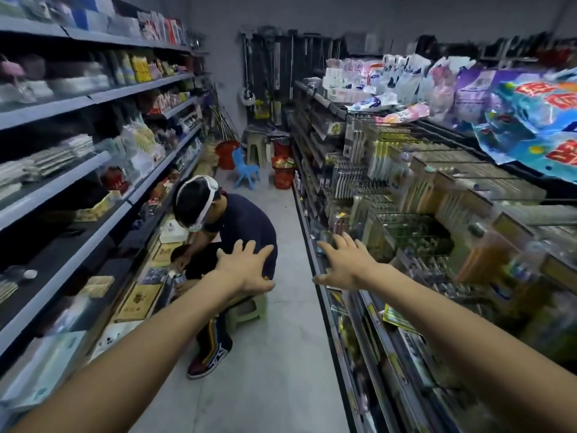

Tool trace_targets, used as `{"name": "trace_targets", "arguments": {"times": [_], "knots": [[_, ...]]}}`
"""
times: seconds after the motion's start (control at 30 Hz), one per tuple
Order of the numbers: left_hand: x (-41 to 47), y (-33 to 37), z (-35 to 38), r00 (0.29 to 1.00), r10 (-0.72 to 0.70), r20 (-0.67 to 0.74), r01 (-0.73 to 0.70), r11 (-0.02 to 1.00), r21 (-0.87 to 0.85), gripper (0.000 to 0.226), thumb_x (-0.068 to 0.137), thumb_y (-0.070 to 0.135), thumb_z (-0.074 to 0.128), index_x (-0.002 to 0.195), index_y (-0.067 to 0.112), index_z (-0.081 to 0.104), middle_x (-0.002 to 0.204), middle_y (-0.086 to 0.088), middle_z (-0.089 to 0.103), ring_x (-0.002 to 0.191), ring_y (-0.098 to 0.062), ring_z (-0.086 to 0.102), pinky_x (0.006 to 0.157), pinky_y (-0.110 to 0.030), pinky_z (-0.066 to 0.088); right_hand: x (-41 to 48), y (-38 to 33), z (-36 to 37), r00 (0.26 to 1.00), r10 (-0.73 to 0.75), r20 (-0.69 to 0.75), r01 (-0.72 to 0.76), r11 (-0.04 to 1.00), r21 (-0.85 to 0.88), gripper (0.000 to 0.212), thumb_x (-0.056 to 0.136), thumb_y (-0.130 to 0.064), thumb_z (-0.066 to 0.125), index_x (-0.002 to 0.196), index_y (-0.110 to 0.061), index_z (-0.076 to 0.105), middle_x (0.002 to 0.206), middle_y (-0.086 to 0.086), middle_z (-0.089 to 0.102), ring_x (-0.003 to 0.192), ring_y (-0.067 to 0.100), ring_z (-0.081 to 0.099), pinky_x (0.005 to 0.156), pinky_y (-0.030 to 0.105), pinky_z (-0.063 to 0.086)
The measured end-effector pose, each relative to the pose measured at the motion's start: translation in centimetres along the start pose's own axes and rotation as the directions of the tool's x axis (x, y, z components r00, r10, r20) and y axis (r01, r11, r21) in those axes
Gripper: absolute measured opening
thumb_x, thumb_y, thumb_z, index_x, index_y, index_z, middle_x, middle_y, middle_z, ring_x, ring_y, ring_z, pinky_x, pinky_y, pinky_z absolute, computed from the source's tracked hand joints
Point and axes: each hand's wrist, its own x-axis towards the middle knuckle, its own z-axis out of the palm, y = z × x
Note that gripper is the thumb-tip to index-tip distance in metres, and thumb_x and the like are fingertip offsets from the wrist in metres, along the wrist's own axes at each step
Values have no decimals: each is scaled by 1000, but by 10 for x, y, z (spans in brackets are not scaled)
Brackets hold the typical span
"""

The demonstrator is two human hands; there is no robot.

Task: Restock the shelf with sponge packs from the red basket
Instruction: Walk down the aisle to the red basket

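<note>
**Aisle, both hands out and holding nothing**

- Left hand (246,271), 7 o'clock from centre: arm stretched forward, fingers spread wide, palm down. Nothing in it. It overlaps the back of a crouched person (246,220) in view; cannot tell if it touches.
- Right hand (346,265), 4 o'clock: arm stretched forward, fingers splayed, nothing held. It hovers at the front edge of the right-hand shelving (331,307), fingertips toward hanging carded goods.
- Red basket (225,155), 11 o'clock, on the floor at the far end of the aisle, well apart from both hands. A second red basket (283,178) stands at 12 o'clock, piled with red-and-gold packets. Cannot tell which is the task's.
- Sponge packs: not made out for certain; goods too blurred.
- Person sits on a green stool (249,310), facing the left-hand shelving (62,182) at 9 o'clock, hands low at the bottom shelf.
- Blue child's chair (245,170) between the two baskets.
- Blue detergent bags (537,120), 2 o'clock, top of right shelving.
</note>
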Motion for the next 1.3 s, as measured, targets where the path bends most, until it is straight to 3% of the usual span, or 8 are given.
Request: {"name": "trace_targets", "arguments": {"times": [0.27,0.67,1.0,1.17,1.3], "knots": [[183,-4,24,999,7,35,-7,1000,-9,91,87,65,55,161,35,11,168,-11,13,153,-38,13,117,-66,25,175,63,40,998,16,56,-24,991,129,98,88,-73,53,163,-24,12,169,20,5,156,40,-2,126,55,8],[435,-18,31,986,-15,168,22,999,-38,89,88,59,57,161,33,14,166,-10,19,151,-35,19,115,-63,29,432,152,70,974,-11,225,-10,996,92,94,90,-68,53,162,-21,15,168,22,4,156,41,-2,125,55,7],[668,-76,37,984,-6,177,18,998,-65,80,91,54,54,159,31,20,158,-10,33,141,-34,36,103,-50,41,672,188,64,962,-49,270,31,997,68,92,92,-67,52,162,-22,13,169,20,1,156,40,-4,125,55,6],[796,-132,24,983,-25,183,38,997,-73,82,89,57,56,159,30,22,161,-13,28,145,-34,32,111,-55,37,808,202,33,959,-39,282,28,999,41,94,92,-69,52,162,-23,10,169,19,3,156,39,-3,125,53,6],[884,-175,12,978,-31,207,42,998,-48,83,90,60,53,160,30,19,162,-13,24,147,-35,26,114,-57,31,898,208,6,975,-56,213,44,997,61,93,93,-69,50,163,-24,8,170,18,3,157,37,-1,125,52,6]]}}
